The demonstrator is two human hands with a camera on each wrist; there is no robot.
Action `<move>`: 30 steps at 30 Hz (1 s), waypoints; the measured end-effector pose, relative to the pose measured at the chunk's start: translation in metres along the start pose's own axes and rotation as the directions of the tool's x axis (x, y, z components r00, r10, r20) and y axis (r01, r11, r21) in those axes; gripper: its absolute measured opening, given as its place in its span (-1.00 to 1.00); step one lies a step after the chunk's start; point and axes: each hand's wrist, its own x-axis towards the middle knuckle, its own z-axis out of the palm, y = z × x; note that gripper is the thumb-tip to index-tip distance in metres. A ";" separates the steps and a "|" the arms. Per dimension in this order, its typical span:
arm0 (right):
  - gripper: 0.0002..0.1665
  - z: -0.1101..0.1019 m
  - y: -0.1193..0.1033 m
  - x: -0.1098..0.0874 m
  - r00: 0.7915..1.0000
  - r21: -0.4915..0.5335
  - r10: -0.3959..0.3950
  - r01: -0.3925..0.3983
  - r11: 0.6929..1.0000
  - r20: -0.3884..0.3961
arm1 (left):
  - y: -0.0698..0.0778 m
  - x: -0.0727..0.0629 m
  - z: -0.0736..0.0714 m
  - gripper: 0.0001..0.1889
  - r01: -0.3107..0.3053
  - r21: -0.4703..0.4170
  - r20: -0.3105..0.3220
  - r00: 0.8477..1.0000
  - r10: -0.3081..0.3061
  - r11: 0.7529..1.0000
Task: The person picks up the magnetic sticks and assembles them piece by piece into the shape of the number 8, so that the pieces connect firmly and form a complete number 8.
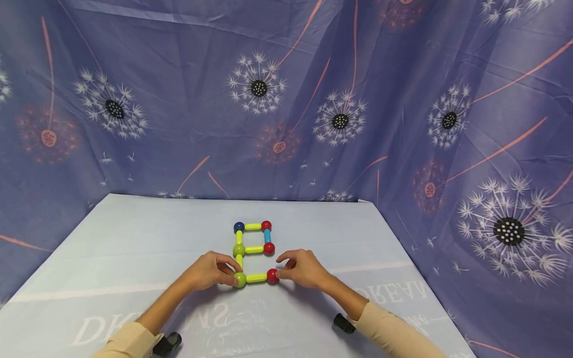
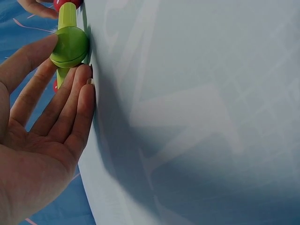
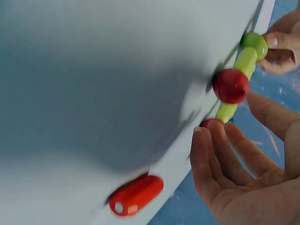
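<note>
Magnetic balls and rods form a figure lying on the table. My left hand [image 1: 214, 271] pinches the near-left green ball [image 1: 240, 280] between thumb and index finger; its other fingers stretch out beside it in the left wrist view. A yellow-green rod [image 1: 256, 278] joins that ball to the near-right red ball [image 1: 272, 276]. The thumb of my right hand [image 1: 304, 268] touches this red ball, while its other fingers stand apart from it. Farther back, a blue ball [image 1: 239, 227], a green ball [image 1: 239, 250] and two red balls [image 1: 269, 248] are linked by yellow-green rods and one light-blue rod [image 1: 267, 236].
A loose red rod [image 3: 136, 195] lies on the table near my right hand, seen in the right wrist view. The pale table cover [image 1: 134, 238] carries printed lettering. Behind and to the right hangs a purple dandelion-print curtain [image 1: 188, 99].
</note>
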 end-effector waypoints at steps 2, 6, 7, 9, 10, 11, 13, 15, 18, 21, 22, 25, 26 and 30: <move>-0.60 -0.005 0.003 -0.001 1.000 -0.013 -0.006 0.006 1.000 -0.024 | 0.000 0.000 0.001 -0.72 0.004 0.002 0.000 1.000 -0.004 1.000; -0.58 -0.017 0.011 -0.004 0.997 -0.043 -0.018 0.015 0.999 -0.073 | 0.000 0.000 0.001 -0.72 -0.003 0.002 0.000 1.000 0.003 1.000; -0.58 -0.020 0.013 -0.004 0.996 -0.053 -0.016 0.011 0.999 -0.085 | 0.000 0.000 0.001 -0.72 -0.005 0.002 0.001 1.000 0.005 1.000; -0.57 -0.025 0.017 -0.006 0.995 -0.069 -0.007 0.000 0.998 -0.103 | 0.000 0.000 0.001 -0.72 -0.009 0.001 0.001 1.000 0.009 1.000; -0.57 -0.027 0.019 -0.007 0.994 -0.079 0.000 -0.008 0.997 -0.111 | 0.000 0.000 0.001 -0.72 -0.011 0.000 0.001 1.000 0.011 1.000; -0.57 -0.029 0.021 -0.008 0.993 -0.088 0.007 -0.017 0.996 -0.118 | 0.000 0.001 0.001 -0.72 -0.012 0.000 0.000 1.000 0.012 1.000; -0.57 -0.032 0.025 -0.010 0.991 -0.095 0.024 -0.037 0.995 -0.128 | 0.000 0.001 0.001 -0.72 -0.011 -0.001 -0.001 1.000 0.011 1.000; -0.56 -0.034 0.029 -0.012 0.989 -0.100 0.041 -0.055 0.993 -0.139 | -0.001 0.001 0.001 -0.72 -0.009 -0.004 -0.001 1.000 0.009 1.000; -0.56 -0.036 0.035 -0.015 0.985 -0.101 0.065 -0.082 0.991 -0.157 | -0.001 0.001 0.001 -0.72 -0.005 -0.004 -0.001 1.000 0.005 1.000; -0.55 -0.038 0.039 -0.017 0.983 -0.099 0.089 -0.106 0.989 -0.161 | -0.001 0.000 0.001 -0.72 -0.003 -0.005 -0.001 1.000 0.003 1.000; -0.55 -0.038 0.041 -0.017 0.983 -0.099 0.096 -0.112 0.989 -0.158 | -0.001 0.000 0.001 -0.72 -0.003 -0.004 -0.001 1.000 0.003 1.000; -0.56 -0.038 0.045 -0.019 0.984 -0.099 0.109 -0.124 0.987 -0.144 | -0.001 0.000 0.001 -0.72 -0.002 -0.006 0.000 1.000 0.002 1.000; -0.58 -0.038 0.046 -0.019 0.984 -0.102 0.109 -0.124 0.987 -0.141 | -0.001 0.000 0.001 -0.72 -0.002 -0.006 0.000 1.000 0.002 1.000; -0.60 -0.037 0.051 -0.020 0.986 -0.113 0.106 -0.121 0.986 -0.130 | -0.001 0.000 0.001 -0.72 -0.007 -0.010 0.004 1.000 0.007 1.000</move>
